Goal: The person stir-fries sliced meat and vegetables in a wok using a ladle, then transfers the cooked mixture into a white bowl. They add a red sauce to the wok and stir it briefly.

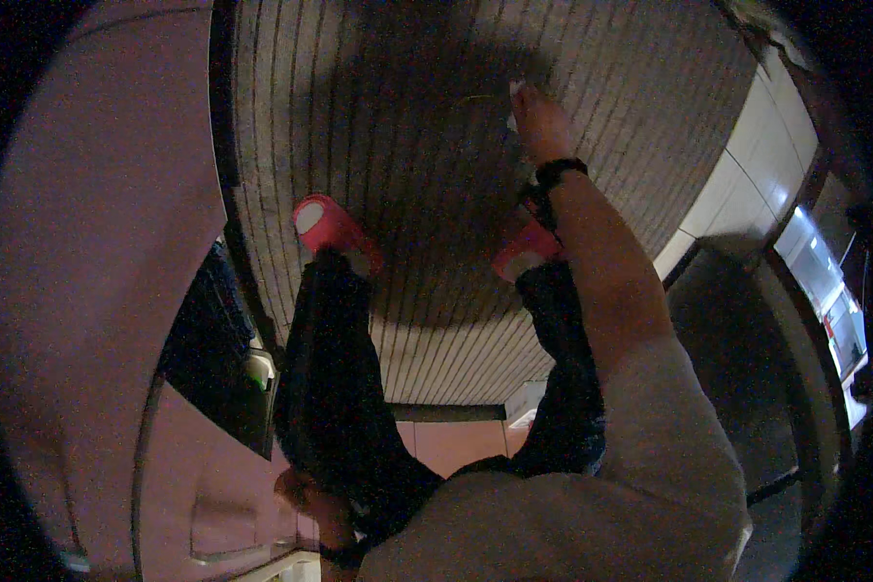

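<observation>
My right hand (pixel 542 124) reaches down to the striped floor covering (pixel 422 145). Its fingers are closed around a small white thing (pixel 513 120), perhaps paper or cloth; most of it is hidden by the hand. A dark band (pixel 561 171) circles that wrist. Low in the picture, my left hand (pixel 316 502) rests beside my left thigh, dim and partly cut off by my body, so its fingers cannot be made out well. Pink slippers (pixel 327 224) are on my feet, set apart on the floor, with the right slipper (pixel 527 247) close to my right forearm.
A pinkish panel (pixel 102 218) rises along the left, with dark cloth (pixel 214 342) below it. White tiles (pixel 756 145) border the striped covering on the right, near a large dark surface (pixel 727 342). Brightly lit items (pixel 822 269) show at the far right.
</observation>
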`<act>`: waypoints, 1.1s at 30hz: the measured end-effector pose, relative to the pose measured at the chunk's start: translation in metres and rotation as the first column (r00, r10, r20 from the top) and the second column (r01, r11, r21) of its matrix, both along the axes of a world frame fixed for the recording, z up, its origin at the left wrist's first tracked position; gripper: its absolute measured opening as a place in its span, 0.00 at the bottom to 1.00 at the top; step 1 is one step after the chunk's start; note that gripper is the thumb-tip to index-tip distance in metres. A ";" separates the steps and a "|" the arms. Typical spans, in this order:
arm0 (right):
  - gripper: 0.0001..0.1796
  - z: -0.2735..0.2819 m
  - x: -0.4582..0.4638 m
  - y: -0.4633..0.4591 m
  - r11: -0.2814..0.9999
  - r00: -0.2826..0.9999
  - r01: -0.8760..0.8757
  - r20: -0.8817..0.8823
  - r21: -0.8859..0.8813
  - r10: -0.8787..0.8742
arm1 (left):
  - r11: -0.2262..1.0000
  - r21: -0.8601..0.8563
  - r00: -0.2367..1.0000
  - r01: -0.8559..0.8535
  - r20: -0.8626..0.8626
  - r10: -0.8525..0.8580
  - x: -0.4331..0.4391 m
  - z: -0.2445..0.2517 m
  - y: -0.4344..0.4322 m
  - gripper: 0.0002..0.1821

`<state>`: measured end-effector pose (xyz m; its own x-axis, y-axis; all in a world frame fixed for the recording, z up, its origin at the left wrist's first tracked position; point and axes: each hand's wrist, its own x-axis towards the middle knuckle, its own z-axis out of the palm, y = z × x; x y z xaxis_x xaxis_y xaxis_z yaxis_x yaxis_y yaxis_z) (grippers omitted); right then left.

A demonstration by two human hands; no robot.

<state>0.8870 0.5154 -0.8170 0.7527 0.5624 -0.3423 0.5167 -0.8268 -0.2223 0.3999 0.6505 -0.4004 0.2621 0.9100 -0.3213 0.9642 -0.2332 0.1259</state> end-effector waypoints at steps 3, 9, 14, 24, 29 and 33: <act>0.12 -0.039 -0.002 0.031 0.972 0.966 -0.234 0.120 0.028 0.229 | 1.000 -0.011 1.000 -0.005 -0.008 0.005 0.017 0.009 -0.003 0.14; 0.24 -0.027 -0.027 0.049 0.967 0.960 -0.234 -0.135 0.097 0.245 | 0.973 0.015 0.973 -0.230 0.019 0.229 0.003 0.017 -0.006 0.16; 0.24 -0.024 -0.017 0.045 0.895 0.907 -0.420 -0.061 -0.147 0.416 | 0.981 -0.080 0.984 -0.176 -0.017 0.175 -0.032 0.020 0.005 0.22; 0.13 -0.014 -0.040 0.027 0.964 0.963 -0.224 -0.187 -0.141 0.196 | 0.996 -0.085 0.988 -0.031 0.148 0.043 0.000 -0.001 0.011 0.24; 0.18 0.090 -0.078 -0.009 0.933 0.815 0.319 -0.454 -0.168 -0.360 | 0.987 -0.161 0.936 0.019 0.351 0.040 0.005 -0.010 0.020 0.24; 0.16 0.205 -0.093 0.008 0.851 0.639 0.522 -0.638 -0.052 -0.431 | 0.921 -0.375 0.863 -0.107 0.426 0.273 0.028 -0.006 0.028 0.19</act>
<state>0.7943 0.5230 -0.6118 0.5811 0.2574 -0.7721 -0.2275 -0.8594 -0.4578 0.4276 0.6784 -0.4065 0.2877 0.8201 -0.4945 0.7945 0.0840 0.6015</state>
